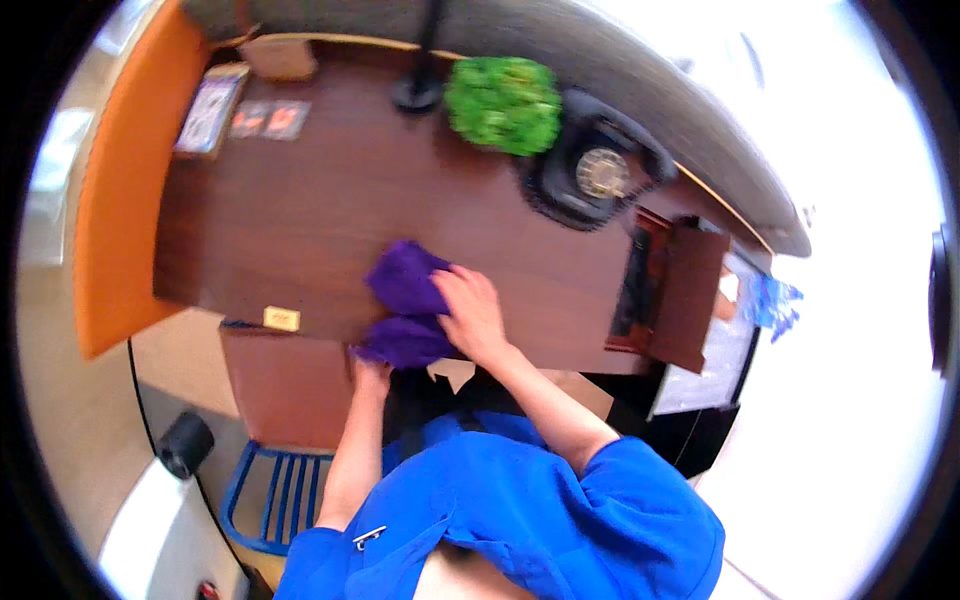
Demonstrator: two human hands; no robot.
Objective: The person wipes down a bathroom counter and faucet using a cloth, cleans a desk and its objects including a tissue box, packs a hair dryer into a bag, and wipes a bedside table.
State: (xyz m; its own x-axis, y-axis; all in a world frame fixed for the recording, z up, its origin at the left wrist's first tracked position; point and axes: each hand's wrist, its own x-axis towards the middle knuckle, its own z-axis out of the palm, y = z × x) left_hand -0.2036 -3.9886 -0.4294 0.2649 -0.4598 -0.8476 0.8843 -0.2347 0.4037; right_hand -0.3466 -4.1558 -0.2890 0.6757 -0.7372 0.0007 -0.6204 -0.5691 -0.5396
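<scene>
A bunched purple cloth (409,281) lies over the front edge of the brown wooden desk (330,202), its lower part hanging in folds towards me. My right hand (472,311) grips the cloth from its right side, fingertips pressed into the fabric. Lower down, at the cloth's near left corner, is my left hand (373,371). Fabric covers most of its fingers, which seem closed on that corner. Left of the cloth, a small yellow label (282,318) sits at the desk's front edge.
A black rotary telephone (600,172), a green plant (504,105) and a black stand base (417,93) line the back. An orange partition (131,180) bounds the left. To the right are an upright brown panel (690,292) and blue gloves (776,304). A blue slatted chair (277,495) stands lower left.
</scene>
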